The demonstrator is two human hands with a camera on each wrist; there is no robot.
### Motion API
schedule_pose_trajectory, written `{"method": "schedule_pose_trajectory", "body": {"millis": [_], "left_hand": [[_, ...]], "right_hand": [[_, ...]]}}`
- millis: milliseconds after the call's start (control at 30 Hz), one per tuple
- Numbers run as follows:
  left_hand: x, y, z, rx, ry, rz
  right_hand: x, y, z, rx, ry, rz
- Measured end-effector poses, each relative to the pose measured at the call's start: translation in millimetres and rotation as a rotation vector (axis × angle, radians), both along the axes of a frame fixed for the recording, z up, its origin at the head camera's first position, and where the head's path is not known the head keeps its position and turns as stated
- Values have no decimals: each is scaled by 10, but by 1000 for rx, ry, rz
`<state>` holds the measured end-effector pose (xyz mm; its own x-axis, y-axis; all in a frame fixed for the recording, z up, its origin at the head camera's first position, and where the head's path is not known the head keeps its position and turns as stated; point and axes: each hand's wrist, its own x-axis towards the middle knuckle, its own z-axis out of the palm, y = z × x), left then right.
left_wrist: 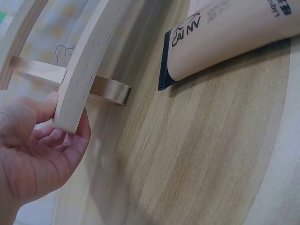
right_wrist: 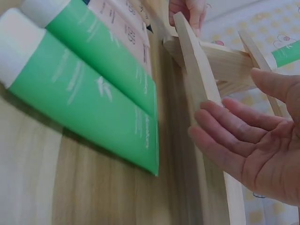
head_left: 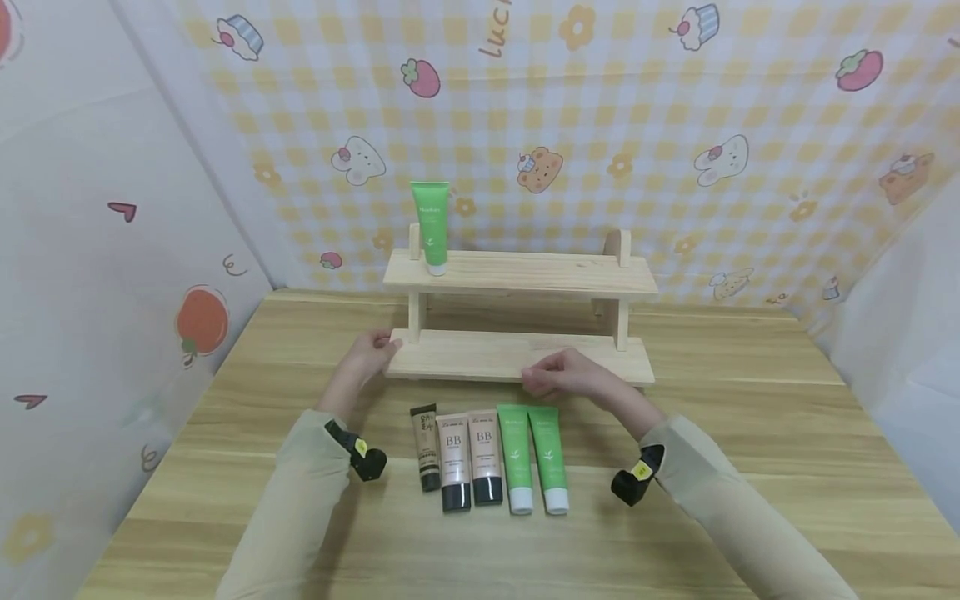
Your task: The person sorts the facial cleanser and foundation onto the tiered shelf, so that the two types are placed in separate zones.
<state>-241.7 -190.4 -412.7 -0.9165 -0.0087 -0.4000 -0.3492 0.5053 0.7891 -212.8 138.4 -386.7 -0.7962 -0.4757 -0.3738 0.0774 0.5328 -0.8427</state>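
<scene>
A two-tier wooden shelf [head_left: 465,354] stands on the table. My left hand [head_left: 367,357] grips the left end of its lower board, thumb on top and fingers curled beneath, as the left wrist view shows. At the front edge of that board, my right hand [head_left: 564,373] rests its fingertips, with the thumb [right_wrist: 272,84] held apart from the wood. On the upper board's left end a green tube [head_left: 432,225] stands upright on its white cap.
In front of the shelf lies a row of tubes: a small brown tube [head_left: 426,447], two beige BB cream tubes [head_left: 453,454] with black caps, and two green tubes [head_left: 516,454] with white caps. A patterned cloth [head_left: 495,125] hangs behind the wooden table [head_left: 750,417].
</scene>
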Motion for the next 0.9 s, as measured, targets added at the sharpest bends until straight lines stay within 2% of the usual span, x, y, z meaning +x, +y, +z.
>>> {"method": "schedule_pose_trajectory", "body": {"millis": [233, 433, 633, 900], "left_hand": [[13, -17, -22, 2, 12, -9], [-2, -13, -34, 14, 20, -14], [-33, -29, -26, 7, 0, -28], [-36, -29, -25, 7, -13, -20]], "right_hand": [[86, 86, -57, 103, -23, 7], [117, 155, -114, 104, -29, -27], [132, 230, -162, 109, -34, -41], [216, 229, -221, 250, -16, -102]]}}
